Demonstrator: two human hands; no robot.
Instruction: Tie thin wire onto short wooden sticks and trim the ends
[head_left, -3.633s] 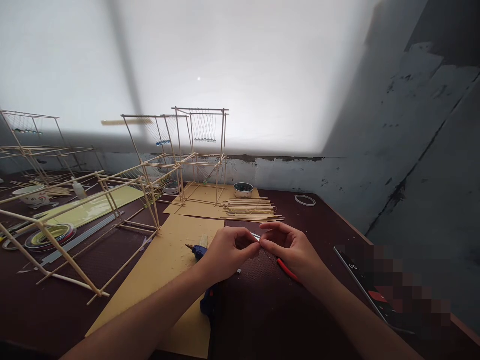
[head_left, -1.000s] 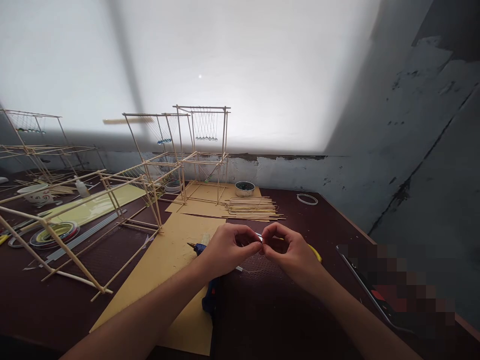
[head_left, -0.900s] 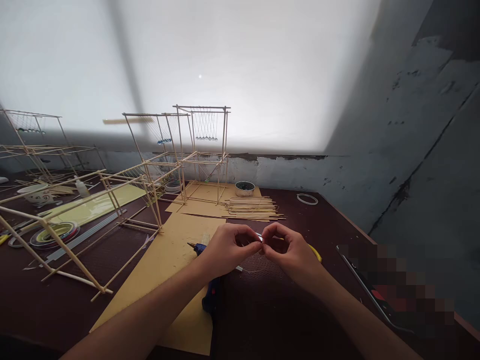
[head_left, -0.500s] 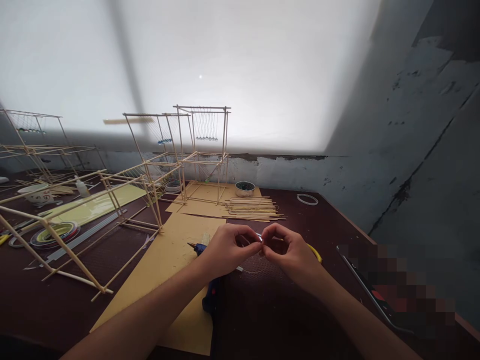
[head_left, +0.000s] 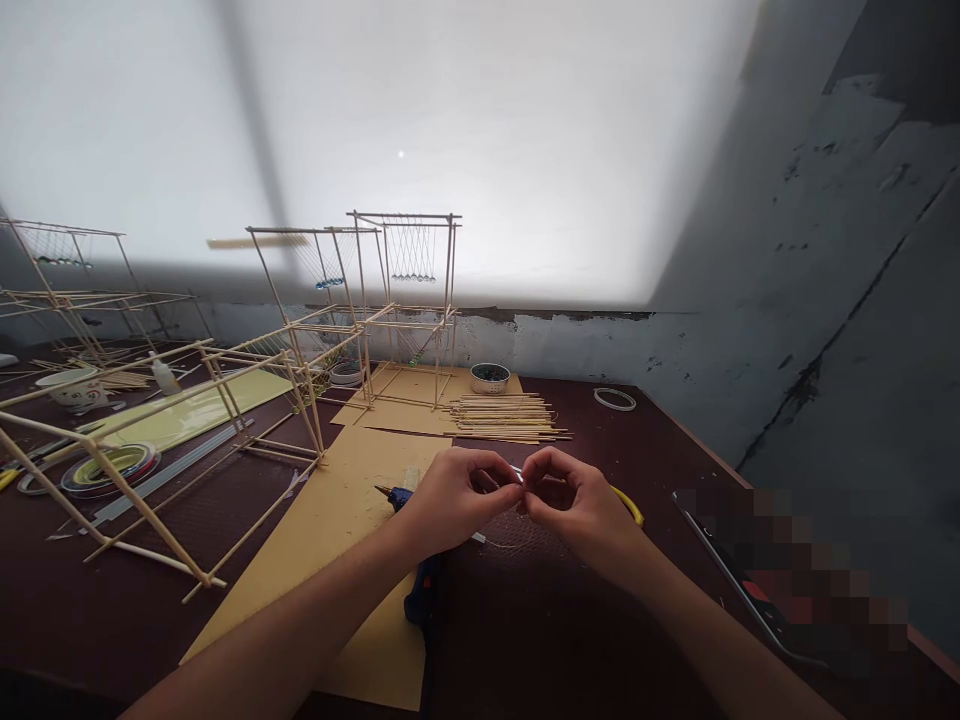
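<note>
Fingertips pinched, my left hand (head_left: pixel 466 500) meets my right hand (head_left: pixel 577 500) above the dark red table (head_left: pixel 540 630). What the fingertips hold is too small to make out. A thin thread with a white tab (head_left: pixel 478 538) lies just below the hands. Partly hidden behind my right hand is a yellow-handled tool (head_left: pixel 630 506). A blue glue gun (head_left: pixel 421 590) rests beside and under my left forearm, its tip on the tan board (head_left: pixel 322 540).
Wooden stick frames (head_left: pixel 285 355) with hanging glass balls (head_left: pixel 414 277) stand at left and centre back. Behind my hands lie a pile of sticks (head_left: pixel 510 418) and a round tin (head_left: pixel 490 377). A ring (head_left: pixel 615 399) lies back right; spools (head_left: pixel 111 468) sit at left.
</note>
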